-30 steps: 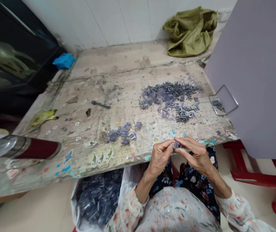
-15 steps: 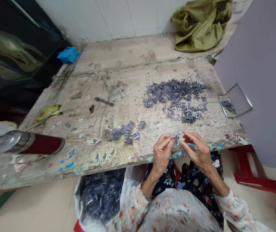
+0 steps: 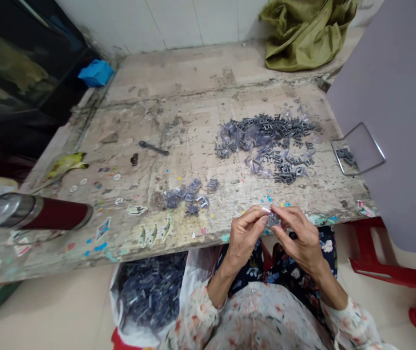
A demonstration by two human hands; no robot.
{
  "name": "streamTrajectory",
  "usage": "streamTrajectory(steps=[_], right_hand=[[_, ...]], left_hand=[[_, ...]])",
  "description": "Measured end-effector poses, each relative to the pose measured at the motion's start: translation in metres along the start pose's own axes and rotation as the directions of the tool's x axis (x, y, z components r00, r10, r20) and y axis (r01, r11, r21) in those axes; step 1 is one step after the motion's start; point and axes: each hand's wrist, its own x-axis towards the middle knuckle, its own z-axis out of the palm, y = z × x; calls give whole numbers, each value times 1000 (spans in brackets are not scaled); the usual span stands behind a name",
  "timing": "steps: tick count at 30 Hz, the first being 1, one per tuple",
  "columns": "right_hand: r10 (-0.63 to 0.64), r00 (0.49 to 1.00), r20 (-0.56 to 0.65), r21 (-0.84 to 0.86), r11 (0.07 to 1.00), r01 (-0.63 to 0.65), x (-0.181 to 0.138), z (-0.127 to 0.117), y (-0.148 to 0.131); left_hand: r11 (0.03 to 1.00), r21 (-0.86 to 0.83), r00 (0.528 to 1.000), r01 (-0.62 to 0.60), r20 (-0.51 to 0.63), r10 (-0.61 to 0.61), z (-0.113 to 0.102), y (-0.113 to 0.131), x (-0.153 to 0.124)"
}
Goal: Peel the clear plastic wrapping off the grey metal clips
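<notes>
Just past the near edge of the worn table point(image 3: 193, 87), my left hand point(image 3: 243, 233) and my right hand point(image 3: 300, 238) meet. Both pinch one small grey part in a clear sleeve point(image 3: 272, 219) between thumbs and fingertips. A large heap of grey parts and clear sleeves point(image 3: 269, 146) lies on the table beyond my hands. A smaller cluster of packed parts point(image 3: 189, 195) lies to the left of my hands. Under the table edge, a white bag full of packed parts point(image 3: 149, 296) stands open beside my lap.
A red flask with a steel cap point(image 3: 33, 214) lies at the left. A small spanner point(image 3: 153, 147), a blue box point(image 3: 96, 73) and a green cloth point(image 3: 303, 31) are farther back. A grey panel with a wire handle point(image 3: 361, 148) and a red stool point(image 3: 393, 272) are on the right.
Half a second ago my hands were slightly apart with the piece at my left fingertips; now both have closed together on it again, a little nearer to my lap.
</notes>
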Motion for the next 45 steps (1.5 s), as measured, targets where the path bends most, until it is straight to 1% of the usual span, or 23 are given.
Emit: streamTrajectory(steps=[3, 6, 9, 11, 14, 18, 21, 23, 27, 30, 32, 33, 34, 35, 36, 37, 38, 39, 40, 41, 42, 43, 45], right_hand=[[-58, 998, 17, -76, 995, 59, 3, -8, -3], [-106, 993, 57, -124, 986, 112, 5, -15, -3], [-157, 980, 122, -139, 975, 173, 8, -20, -4], [-177, 966, 187, -154, 966, 207, 11, -24, -5], [-217, 933, 288, -198, 940, 279, 14, -31, -7], [-297, 867, 401, -267, 867, 420, 19, -41, -12], [-303, 831, 466, -311, 823, 475, 21, -46, -15], [-311, 811, 496, -322, 802, 504, 22, -48, -16], [-332, 767, 548, -306, 774, 554, 22, -52, -16], [-331, 756, 565, -289, 779, 557, 25, -52, -8], [-345, 759, 552, -264, 792, 551, 28, -49, 3], [-349, 766, 539, -249, 803, 541, 29, -46, 10], [-347, 783, 516, -237, 820, 520, 30, -41, 19], [-334, 807, 488, -226, 844, 486, 30, -34, 27], [-307, 838, 450, -217, 873, 437, 29, -27, 36], [-273, 879, 390, -205, 905, 372, 27, -18, 44], [-233, 919, 318, -174, 938, 298, 23, -8, 50], [-193, 955, 227, -131, 965, 227, 19, 2, 56], [-142, 981, 130, -90, 984, 155, 14, 12, 59], [-90, 994, 58, -58, 994, 94, 8, 20, 61], [-49, 999, 12, -37, 998, 49, 3, 27, 62], [-17, 1000, -12, -28, 999, 16, -1, 33, 61], [3, 1000, -11, -29, 1000, -3, -7, 38, 59]], left_hand=[[999, -11, 999, 43, 27, -43, 0, 5, -2], [999, -1, 997, 47, 60, -47, 1, 12, -3], [998, 15, 992, 62, 113, -63, -1, 18, -2], [997, 33, 986, 73, 146, -77, -4, 22, 0], [991, 119, 973, 60, 216, -85, -11, 29, 3], [975, 221, 945, -13, 322, -60, -19, 35, 8], [962, 264, 927, -65, 374, -40, -22, 36, 9], [960, 269, 916, -77, 399, -39, -23, 36, 9], [969, 245, 895, -44, 440, -71, -26, 36, 9], [975, 215, 893, 53, 427, -143, -29, 32, 13], [972, 188, 902, 142, 380, -206, -29, 23, 17], [970, 181, 914, 163, 341, -218, -28, 17, 21], [971, 186, 936, 149, 291, -199, -27, 9, 24], [972, 211, 962, 101, 229, -149, -26, 0, 27], [964, 264, 985, 14, 160, -58, -24, -9, 30], [935, 343, 994, -87, 92, 59, -22, -18, 32], [889, 428, 986, -163, 32, 165, -21, -27, 33], [832, 512, 968, -213, -4, 250, -20, -34, 32], [772, 589, 951, -238, -19, 308, -19, -41, 30], [716, 652, 940, -249, -16, 341, -18, -45, 28], [666, 700, 934, -257, 3, 358, -18, -48, 25], [626, 733, 931, -268, 29, 365, -18, -50, 22], [580, 757, 924, -299, 77, 375, -19, -50, 18]])
